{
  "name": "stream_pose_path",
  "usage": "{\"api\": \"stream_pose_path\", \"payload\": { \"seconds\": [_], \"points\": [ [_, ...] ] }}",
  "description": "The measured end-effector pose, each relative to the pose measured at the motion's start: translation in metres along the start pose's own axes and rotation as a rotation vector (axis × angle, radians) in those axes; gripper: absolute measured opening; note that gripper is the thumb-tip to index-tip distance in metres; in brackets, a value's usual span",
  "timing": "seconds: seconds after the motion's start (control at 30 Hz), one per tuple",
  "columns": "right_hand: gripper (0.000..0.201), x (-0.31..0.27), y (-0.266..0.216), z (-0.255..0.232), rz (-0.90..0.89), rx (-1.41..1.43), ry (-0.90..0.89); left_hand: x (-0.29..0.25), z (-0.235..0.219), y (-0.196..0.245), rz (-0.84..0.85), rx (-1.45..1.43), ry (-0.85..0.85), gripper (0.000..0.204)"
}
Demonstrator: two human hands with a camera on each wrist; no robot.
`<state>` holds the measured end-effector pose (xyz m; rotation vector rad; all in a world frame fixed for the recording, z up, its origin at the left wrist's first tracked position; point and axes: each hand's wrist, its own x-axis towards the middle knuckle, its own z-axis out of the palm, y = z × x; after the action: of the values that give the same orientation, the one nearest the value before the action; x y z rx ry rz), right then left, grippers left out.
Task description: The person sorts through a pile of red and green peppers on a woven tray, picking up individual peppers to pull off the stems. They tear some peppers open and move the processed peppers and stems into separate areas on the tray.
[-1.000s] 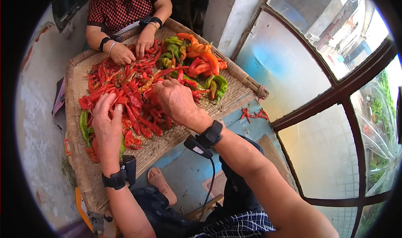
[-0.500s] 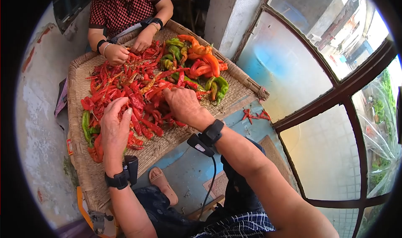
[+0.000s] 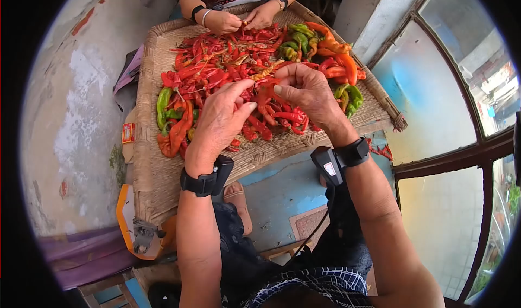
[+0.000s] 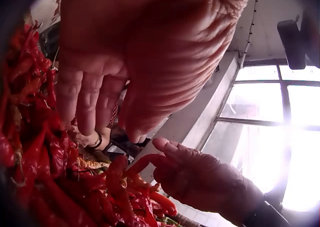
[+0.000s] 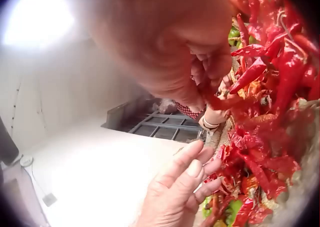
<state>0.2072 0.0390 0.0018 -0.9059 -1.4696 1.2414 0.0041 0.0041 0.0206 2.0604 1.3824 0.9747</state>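
A heap of red chili peppers (image 3: 203,72) covers much of a woven tray (image 3: 145,161). My right hand (image 3: 315,94) pinches a red chili pepper (image 4: 142,163) between thumb and fingers, just over the near side of the heap. Facing it, my left hand (image 3: 220,121) hovers above the peppers with fingers extended and nothing in its grasp. The held pepper's tip points toward the left hand. Green peppers (image 3: 301,39) and orange peppers (image 3: 347,69) lie at the tray's right side. A bright green pepper (image 3: 163,108) lies at its left.
Across the tray, another person's hands (image 3: 225,22) work with a small pepper. A framed window (image 3: 439,216) stands to the right, a worn wall (image 3: 81,129) to the left. Several red peppers (image 3: 381,149) lie beyond the tray's right edge. A small red box (image 3: 128,133) sits by the left rim.
The head view has swung, so the tray appears further right. My right hand has risen from the heap with a red chili pepper and come closer to the left hand.
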Motion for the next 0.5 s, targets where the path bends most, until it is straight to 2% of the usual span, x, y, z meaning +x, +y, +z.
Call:
{"api": "stream_pose_path", "payload": {
  "seconds": [0.07, 0.2, 0.27, 0.3, 0.37, 0.4, 0.43, 0.47, 0.5],
  "points": [
    [0.021, -0.002, -0.005, 0.002, 0.014, 0.031, -0.035, 0.001, 0.0, 0.007, 0.041, -0.108, -0.035, 0.034],
    [0.019, -0.006, -0.006, 0.002, 0.001, 0.187, -0.08, 0.003, 0.006, 0.008, 0.024, -0.044, -0.099, 0.03],
    [0.018, -0.006, -0.006, 0.003, 0.014, 0.25, -0.119, 0.005, 0.015, 0.002, 0.172, -0.093, 0.01, 0.021],
    [0.017, -0.006, -0.005, 0.003, 0.0, 0.208, -0.095, 0.005, 0.014, -0.001, 0.167, -0.092, 0.007, 0.021],
    [0.017, -0.005, -0.005, 0.004, -0.011, 0.168, -0.069, 0.007, 0.006, 0.007, -0.05, -0.018, -0.085, 0.016],
    [0.019, -0.005, -0.006, 0.004, -0.02, 0.127, 0.021, 0.01, 0.007, -0.009, -0.027, 0.053, 0.018, 0.024],
    [0.021, -0.004, -0.006, 0.003, -0.03, 0.085, 0.111, 0.014, 0.0, -0.011, -0.174, 0.037, 0.092, 0.026],
    [0.025, -0.001, 0.002, -0.004, -0.105, -0.217, 0.088, 0.016, -0.006, -0.021, -0.155, 0.086, 0.244, 0.03],
    [0.025, -0.004, 0.009, -0.01, -0.104, -0.218, 0.091, 0.018, -0.011, -0.032, -0.135, 0.134, 0.395, 0.035]
  ]
}}
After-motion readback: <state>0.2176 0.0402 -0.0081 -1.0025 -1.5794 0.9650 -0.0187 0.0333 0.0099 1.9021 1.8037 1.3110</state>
